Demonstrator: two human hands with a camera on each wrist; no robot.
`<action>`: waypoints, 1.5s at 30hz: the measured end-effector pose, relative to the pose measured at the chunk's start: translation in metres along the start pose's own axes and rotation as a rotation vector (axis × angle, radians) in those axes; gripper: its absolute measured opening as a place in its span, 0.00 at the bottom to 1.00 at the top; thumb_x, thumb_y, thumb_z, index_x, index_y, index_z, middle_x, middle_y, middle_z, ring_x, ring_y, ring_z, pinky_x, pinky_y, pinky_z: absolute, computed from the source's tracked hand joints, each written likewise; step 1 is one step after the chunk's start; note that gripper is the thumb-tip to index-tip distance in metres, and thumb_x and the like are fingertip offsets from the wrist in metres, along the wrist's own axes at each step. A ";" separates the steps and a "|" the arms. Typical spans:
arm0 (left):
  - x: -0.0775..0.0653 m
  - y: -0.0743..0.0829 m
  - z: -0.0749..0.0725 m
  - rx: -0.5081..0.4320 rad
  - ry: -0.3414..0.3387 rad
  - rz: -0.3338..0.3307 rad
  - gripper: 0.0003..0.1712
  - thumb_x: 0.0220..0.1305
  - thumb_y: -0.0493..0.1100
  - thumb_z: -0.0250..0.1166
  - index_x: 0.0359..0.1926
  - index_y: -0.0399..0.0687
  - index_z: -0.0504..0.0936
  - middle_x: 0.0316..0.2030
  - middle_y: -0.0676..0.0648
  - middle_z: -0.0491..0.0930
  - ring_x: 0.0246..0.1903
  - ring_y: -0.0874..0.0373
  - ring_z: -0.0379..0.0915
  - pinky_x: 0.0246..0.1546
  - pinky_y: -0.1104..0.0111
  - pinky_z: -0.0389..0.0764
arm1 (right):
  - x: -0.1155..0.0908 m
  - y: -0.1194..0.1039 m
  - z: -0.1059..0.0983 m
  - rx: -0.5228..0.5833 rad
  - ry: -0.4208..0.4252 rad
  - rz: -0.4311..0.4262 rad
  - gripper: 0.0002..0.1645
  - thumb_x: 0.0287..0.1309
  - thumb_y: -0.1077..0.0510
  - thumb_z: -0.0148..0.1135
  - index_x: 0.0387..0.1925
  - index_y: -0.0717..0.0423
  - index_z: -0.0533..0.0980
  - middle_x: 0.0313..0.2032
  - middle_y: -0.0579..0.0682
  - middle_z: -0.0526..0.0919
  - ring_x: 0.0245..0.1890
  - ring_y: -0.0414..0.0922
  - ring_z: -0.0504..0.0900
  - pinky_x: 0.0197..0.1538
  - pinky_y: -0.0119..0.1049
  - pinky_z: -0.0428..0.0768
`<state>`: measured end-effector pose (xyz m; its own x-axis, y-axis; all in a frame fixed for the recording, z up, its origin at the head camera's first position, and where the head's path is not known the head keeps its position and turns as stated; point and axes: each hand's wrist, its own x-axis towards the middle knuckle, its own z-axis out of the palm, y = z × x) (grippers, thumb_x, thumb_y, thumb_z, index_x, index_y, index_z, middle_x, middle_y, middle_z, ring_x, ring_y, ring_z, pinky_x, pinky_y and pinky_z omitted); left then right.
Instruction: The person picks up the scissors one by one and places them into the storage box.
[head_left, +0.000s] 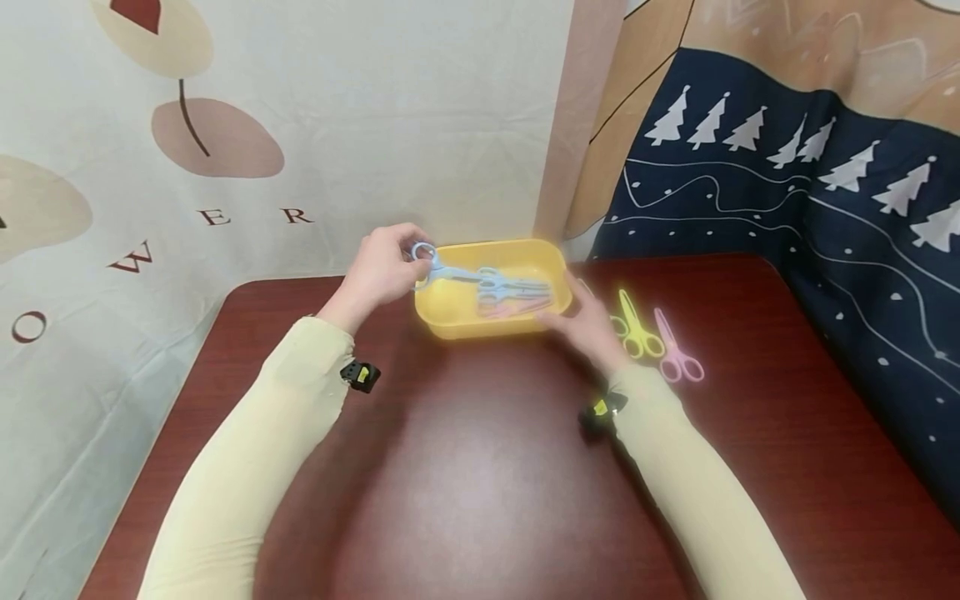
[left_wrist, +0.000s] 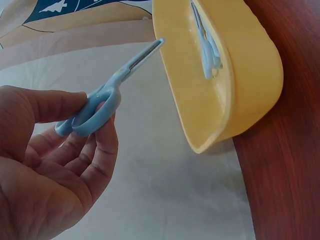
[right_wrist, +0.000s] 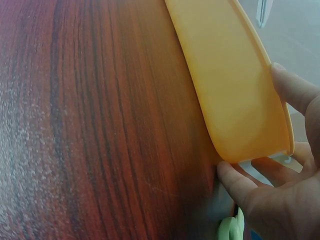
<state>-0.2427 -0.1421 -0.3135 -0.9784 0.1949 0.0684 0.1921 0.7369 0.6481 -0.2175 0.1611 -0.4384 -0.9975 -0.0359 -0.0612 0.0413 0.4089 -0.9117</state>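
My left hand (head_left: 384, 265) pinches a pair of light blue scissors (left_wrist: 97, 111) by the handle loops, with the thumb on top. In the head view its blades point right, over the left part of a yellow plastic bin (head_left: 450, 323). Inside the bin lie several blue scissors (head_left: 517, 286), with something pink (head_left: 517, 308) along the near side. My right hand (head_left: 592, 327) grips the bin's right end. In the right wrist view, the thumb (right_wrist: 295, 90) rests at the rim and the fingers go round the end wall, partly hidden.
On the dark red wooden table (head_left: 465, 467), yellow-green scissors (head_left: 640, 337) and pink scissors (head_left: 678, 360) lie right of the bin. Part of another yellow-green handle (head_left: 619, 326) shows beside the right hand. A printed cloth (head_left: 420, 125) hangs behind the table.
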 end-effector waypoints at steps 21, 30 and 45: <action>0.019 0.020 0.012 -0.110 -0.126 -0.028 0.15 0.68 0.34 0.60 0.53 0.38 0.83 0.44 0.37 0.84 0.37 0.50 0.83 0.32 0.69 0.81 | -0.001 0.003 0.000 0.011 0.007 0.015 0.57 0.58 0.47 0.76 0.81 0.29 0.53 0.80 0.43 0.57 0.79 0.49 0.54 0.78 0.54 0.54; 0.024 0.027 0.017 -0.139 -0.193 -0.065 0.14 0.72 0.35 0.60 0.55 0.38 0.81 0.45 0.37 0.84 0.37 0.50 0.85 0.33 0.69 0.81 | -0.001 0.002 0.000 0.018 0.008 0.008 0.57 0.58 0.47 0.76 0.81 0.29 0.53 0.79 0.43 0.59 0.79 0.49 0.56 0.78 0.53 0.55; 0.041 0.028 0.028 -0.171 -0.261 -0.115 0.16 0.72 0.34 0.60 0.58 0.33 0.80 0.48 0.35 0.81 0.33 0.54 0.84 0.35 0.68 0.86 | 0.000 0.000 0.000 0.023 0.006 -0.014 0.56 0.58 0.49 0.76 0.81 0.31 0.54 0.79 0.44 0.60 0.78 0.49 0.57 0.78 0.53 0.56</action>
<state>-0.2752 -0.0951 -0.3137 -0.9361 0.2927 -0.1949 0.0447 0.6486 0.7598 -0.2174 0.1615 -0.4383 -0.9983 -0.0362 -0.0464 0.0288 0.3870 -0.9216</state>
